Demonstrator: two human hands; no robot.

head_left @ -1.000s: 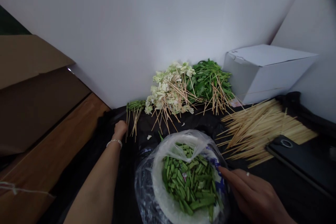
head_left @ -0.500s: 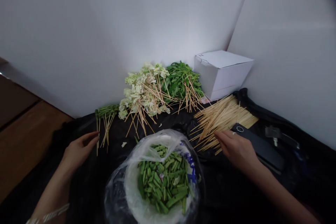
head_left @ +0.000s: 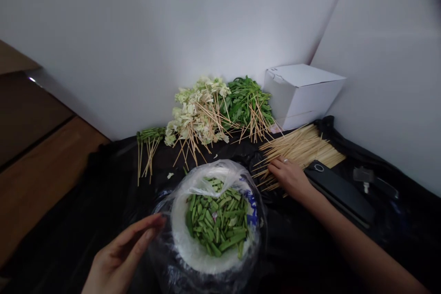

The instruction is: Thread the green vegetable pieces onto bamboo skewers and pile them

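My left hand [head_left: 129,250] is at the lower left, beside the bag-lined bowl, with thumb and fingers apart and nothing between them. Cut green bean pieces [head_left: 220,223] fill the bowl [head_left: 181,239], whose clear plastic lining [head_left: 203,181] drapes over the rim. Over on the right, my right hand [head_left: 291,178] reaches onto a pile of bamboo skewers [head_left: 306,144], its fingertips pinched together at the pile's near left end. How many skewers the fingers grip is hidden. Several skewered green beans [head_left: 150,135] lie in a row at the left.
Skewered cabbage pieces [head_left: 193,110] and skewered leafy greens [head_left: 248,96] are heaped against the white wall. A white box [head_left: 303,96] stands right of them. A dark phone [head_left: 337,193] lies beside my right forearm. Black plastic sheeting [head_left: 113,183] covers the surface.
My left hand has moved from beside the skewered beans, rightward and nearer to me, beside the bowl. My right hand has reached forward and left onto the skewers. The view has shifted slightly.
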